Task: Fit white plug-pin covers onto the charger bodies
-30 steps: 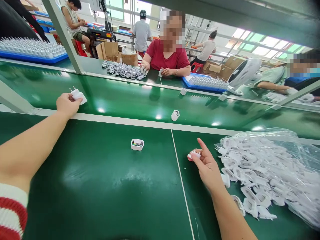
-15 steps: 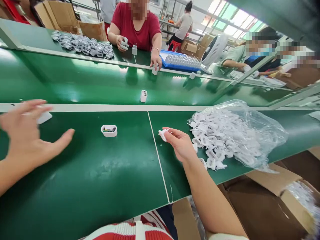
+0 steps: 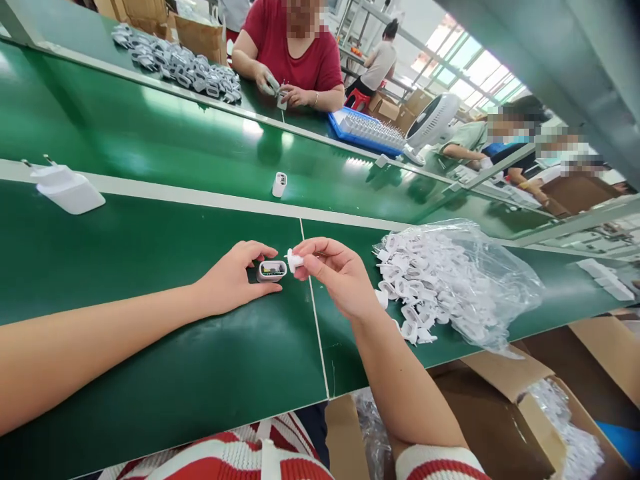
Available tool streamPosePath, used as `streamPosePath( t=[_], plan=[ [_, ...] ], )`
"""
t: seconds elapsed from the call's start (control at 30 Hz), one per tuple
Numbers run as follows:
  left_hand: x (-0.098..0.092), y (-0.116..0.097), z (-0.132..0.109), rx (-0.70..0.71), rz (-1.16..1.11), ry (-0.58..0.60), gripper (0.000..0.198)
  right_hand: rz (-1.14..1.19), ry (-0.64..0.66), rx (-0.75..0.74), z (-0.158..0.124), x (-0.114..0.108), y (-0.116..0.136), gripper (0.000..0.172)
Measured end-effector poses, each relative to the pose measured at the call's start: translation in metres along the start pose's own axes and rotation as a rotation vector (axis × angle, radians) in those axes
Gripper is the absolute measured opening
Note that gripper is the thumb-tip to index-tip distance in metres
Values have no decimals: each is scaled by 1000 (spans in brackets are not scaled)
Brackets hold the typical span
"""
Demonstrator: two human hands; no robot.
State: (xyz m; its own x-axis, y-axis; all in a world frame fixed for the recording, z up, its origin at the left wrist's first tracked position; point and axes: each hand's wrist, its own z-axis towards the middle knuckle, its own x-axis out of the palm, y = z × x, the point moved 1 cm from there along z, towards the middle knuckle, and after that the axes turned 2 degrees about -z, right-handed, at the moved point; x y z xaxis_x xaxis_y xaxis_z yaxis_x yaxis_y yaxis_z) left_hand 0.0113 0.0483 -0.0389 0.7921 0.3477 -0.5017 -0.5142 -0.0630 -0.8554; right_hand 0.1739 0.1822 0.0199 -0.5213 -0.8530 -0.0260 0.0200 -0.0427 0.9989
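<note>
A white oval charger housing [image 3: 273,269], its top open and circuit parts showing inside, stands on the green bench between the thumb and fingers of my left hand [image 3: 227,277]. Just right of it, my right hand [image 3: 336,273] pinches a small white plug cap [image 3: 295,260], with thin pins pointing back towards the palm. Only a small gap separates cap and housing. Beside my right wrist lies a heap of similar white plug caps [image 3: 425,280], partly in a clear plastic bag [image 3: 510,287]. At the far left rests a closed white two-pin charger [image 3: 70,189].
Another open housing [image 3: 280,185] stands on the green belt [image 3: 200,147] beyond the white rail. Across it, a co-worker in red handles a charger near a grey heap [image 3: 175,63] and a blue tray [image 3: 367,133]. Cardboard boxes [image 3: 490,393] stand below the bench at right.
My left hand has come in from the far left to the charger housing, which now sits further right. My right hand has brought the plug cap left, close to the housing. The view has tilted.
</note>
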Motion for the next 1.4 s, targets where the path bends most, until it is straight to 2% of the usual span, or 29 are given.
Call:
streamPosePath(
  t=[0.07,0.13,0.2,0.27,0.37,0.43,0.5,0.6,0.77,0.97,1.13,1.4],
  plan=[
    [-7,3,-1,-42,-42,21,42,-89,-42,-81,8,7,-6,23],
    [-11,5,0,-46,-87,71,35,-313,-121,-202,12,10,-14,16],
    [-12,6,1,-1,-118,124,33,-561,-172,-328,10,9,-19,29],
    [-10,7,3,35,-123,152,33,-681,-193,-396,5,6,-20,40],
    [-7,8,5,59,-100,151,33,-736,-172,-399,-4,5,-14,31],
    [-6,9,6,83,-89,149,33,-834,-114,-409,-8,8,-11,22],
    [-6,10,6,101,-84,142,32,-913,-41,-415,-10,14,-10,22],
    [-5,11,6,113,-73,126,31,-891,19,-418,-11,20,-13,24],
    [-3,11,5,74,-56,127,34,-889,-127,-460,-12,20,-14,15],
    [-3,12,5,87,-71,125,32,-891,-118,-486,-14,24,-20,16],
    [-3,11,5,87,-55,139,33,-935,-182,-517,-14,24,-19,19],
    [-3,11,5,76,-66,141,31,-985,-127,-499,-14,23,-22,19]
  ],
)
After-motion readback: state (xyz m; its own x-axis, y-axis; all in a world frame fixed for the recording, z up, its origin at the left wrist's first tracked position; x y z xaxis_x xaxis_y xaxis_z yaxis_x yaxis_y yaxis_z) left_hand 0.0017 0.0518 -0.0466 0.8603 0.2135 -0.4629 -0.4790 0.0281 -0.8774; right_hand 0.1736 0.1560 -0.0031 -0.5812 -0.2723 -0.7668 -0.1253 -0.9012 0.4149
